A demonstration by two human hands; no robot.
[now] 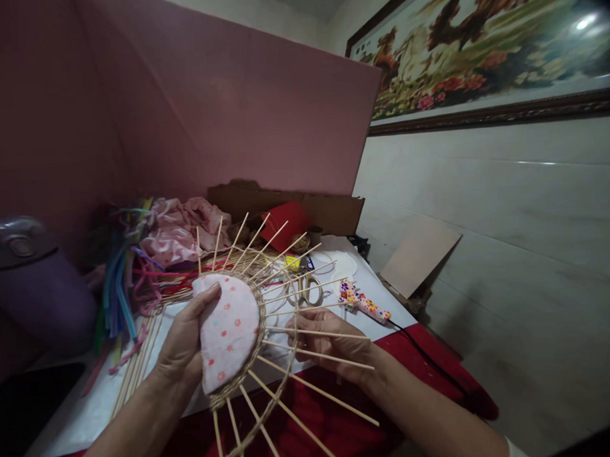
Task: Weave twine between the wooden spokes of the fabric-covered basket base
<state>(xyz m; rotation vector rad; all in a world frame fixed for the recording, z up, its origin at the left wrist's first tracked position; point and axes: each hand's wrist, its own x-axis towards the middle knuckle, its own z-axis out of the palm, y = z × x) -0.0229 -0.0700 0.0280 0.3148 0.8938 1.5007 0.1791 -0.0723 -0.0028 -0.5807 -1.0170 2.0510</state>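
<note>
A half-round panel (pixel 233 331) covered in pale cloth with red paw prints is tilted up over the table. Braided twine (pixel 261 316) edges its curve, and thin wooden sticks (pixel 310 383) fan out from that edge. My left hand (pixel 182 346) grips the panel's straight side, thumb on the cloth and fingers behind. A second line of twine (pixel 271 406) runs across the sticks further out. Behind some sticks, my right hand (pixel 333 341) pinches this outer twine with bent fingers; the fingertips are partly hidden.
Scissors (pixel 307 290) and a flower-patterned glue gun (pixel 362 301) with a black cord lie on the white table cover (pixel 392 304). Pink cloth (pixel 177 226), coloured pipe cleaners (pixel 117 288) and red card (pixel 283 226) are heaped behind. A purple bin-like container (pixel 37 304) stands at left.
</note>
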